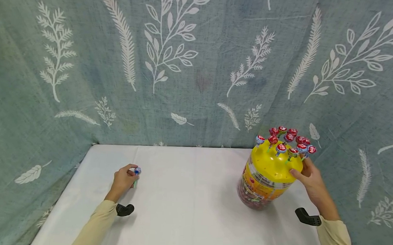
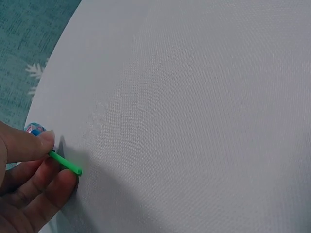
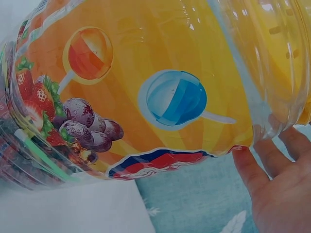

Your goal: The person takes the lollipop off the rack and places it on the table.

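Observation:
In the head view my left hand point(image 1: 123, 180) is over the left part of the white table. Its thumb and fingers pinch a lollipop point(image 1: 137, 170) with a blue wrapper; the green stick point(image 2: 65, 163) pokes out below the thumb in the left wrist view. On the right stands a big clear plastic jar point(image 1: 259, 183) with a yellow lid point(image 1: 275, 164). My right hand point(image 1: 314, 180) grips the jar near its top, thumb on the lid's edge, other fingers against the far side. Several wrapped lollipops point(image 1: 281, 148) stand upright in the lid.
The white table point(image 1: 186, 199) lies between my two hands. Behind it hangs a grey-green cloth point(image 1: 197, 111) with white leaf prints, which also drops along both sides. Through the jar's lower wall, more sweets point(image 3: 29, 160) show below the orange label point(image 3: 146, 48).

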`<state>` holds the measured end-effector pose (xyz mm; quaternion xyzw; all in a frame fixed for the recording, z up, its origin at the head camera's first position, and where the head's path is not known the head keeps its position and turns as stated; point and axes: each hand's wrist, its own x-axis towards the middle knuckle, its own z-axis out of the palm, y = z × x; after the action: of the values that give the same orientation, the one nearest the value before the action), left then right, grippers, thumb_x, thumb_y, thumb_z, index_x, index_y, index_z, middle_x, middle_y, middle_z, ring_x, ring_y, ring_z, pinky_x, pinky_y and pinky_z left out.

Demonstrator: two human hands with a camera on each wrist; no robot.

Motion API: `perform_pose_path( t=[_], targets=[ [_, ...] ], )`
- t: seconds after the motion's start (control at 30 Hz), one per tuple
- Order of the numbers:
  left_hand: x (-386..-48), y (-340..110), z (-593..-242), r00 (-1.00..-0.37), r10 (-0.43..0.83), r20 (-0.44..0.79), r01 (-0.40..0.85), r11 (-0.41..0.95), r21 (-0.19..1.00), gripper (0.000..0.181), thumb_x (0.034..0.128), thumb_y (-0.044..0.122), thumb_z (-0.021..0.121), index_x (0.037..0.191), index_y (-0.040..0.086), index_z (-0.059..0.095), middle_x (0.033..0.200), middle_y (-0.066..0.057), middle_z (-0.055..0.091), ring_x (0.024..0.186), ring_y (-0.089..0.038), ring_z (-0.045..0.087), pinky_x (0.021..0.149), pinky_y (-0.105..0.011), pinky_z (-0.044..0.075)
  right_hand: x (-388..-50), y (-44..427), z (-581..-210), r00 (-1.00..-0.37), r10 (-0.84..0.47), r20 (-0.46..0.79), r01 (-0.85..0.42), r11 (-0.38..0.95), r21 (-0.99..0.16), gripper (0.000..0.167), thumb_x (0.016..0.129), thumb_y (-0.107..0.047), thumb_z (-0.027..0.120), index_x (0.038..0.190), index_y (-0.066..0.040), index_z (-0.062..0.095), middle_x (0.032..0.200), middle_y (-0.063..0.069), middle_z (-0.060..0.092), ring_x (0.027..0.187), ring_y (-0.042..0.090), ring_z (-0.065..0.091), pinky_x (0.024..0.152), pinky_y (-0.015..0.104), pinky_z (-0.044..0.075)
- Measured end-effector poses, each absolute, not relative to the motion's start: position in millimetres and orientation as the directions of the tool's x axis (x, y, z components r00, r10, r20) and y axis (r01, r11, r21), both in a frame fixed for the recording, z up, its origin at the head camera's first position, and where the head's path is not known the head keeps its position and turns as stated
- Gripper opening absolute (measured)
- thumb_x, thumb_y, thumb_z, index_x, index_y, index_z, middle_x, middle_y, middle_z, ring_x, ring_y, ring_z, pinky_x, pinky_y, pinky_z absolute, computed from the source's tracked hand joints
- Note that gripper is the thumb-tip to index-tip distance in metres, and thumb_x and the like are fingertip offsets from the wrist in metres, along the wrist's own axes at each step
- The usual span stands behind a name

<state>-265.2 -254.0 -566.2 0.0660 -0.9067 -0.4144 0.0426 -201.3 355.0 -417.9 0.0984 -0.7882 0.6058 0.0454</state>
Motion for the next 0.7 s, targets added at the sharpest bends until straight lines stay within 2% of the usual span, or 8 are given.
perform_pose_path(
  t=[0.37, 0.5, 0.7],
  targets=[
    [-265, -257, -566, -0.984, -0.169, 0.053, -0.075, 0.67, 0.738, 0.046, 0.0812, 0.004, 0.069, 0.125, -0.001, 0.056, 0.089, -0.016, 0.061, 0.057, -0.014, 0.057, 0.046, -0.028, 0.048, -201, 355, -418, -0.978, -0.099, 0.184, -0.203, 0.244, -0.948, 0.059, 0.096, -0.008, 0.053, 0.146, -0.004, 0.022, 0.127, -0.012, 0.046, 0.11, 0.001, 0.049, 0.085, 0.01, 0.042],
    [-262, -259, -562, -0.984, -0.156, 0.08, -0.046, 0.666, 0.744, 0.045, 0.0814, 0.003, 0.068, 0.125, -0.002, 0.057, 0.09, -0.018, 0.062, 0.063, -0.019, 0.061, 0.046, -0.028, 0.049, -202, 355, -419, -0.976, -0.101, 0.191, -0.21, 0.247, -0.946, 0.059, 0.096, -0.008, 0.053, 0.146, -0.005, 0.022, 0.127, -0.012, 0.046, 0.11, 0.001, 0.049, 0.085, 0.01, 0.042],
    [-262, -256, -556, -0.975, -0.136, 0.177, 0.028, 0.712, 0.701, 0.041, 0.0827, 0.006, 0.069, 0.122, 0.0, 0.06, 0.092, -0.02, 0.063, 0.081, -0.031, 0.063, 0.061, -0.037, 0.05, -201, 356, -419, -0.975, -0.108, 0.192, -0.213, 0.242, -0.946, 0.06, 0.096, -0.008, 0.052, 0.147, -0.005, 0.02, 0.128, -0.011, 0.045, 0.111, 0.001, 0.049, 0.085, 0.01, 0.042]
  ],
)
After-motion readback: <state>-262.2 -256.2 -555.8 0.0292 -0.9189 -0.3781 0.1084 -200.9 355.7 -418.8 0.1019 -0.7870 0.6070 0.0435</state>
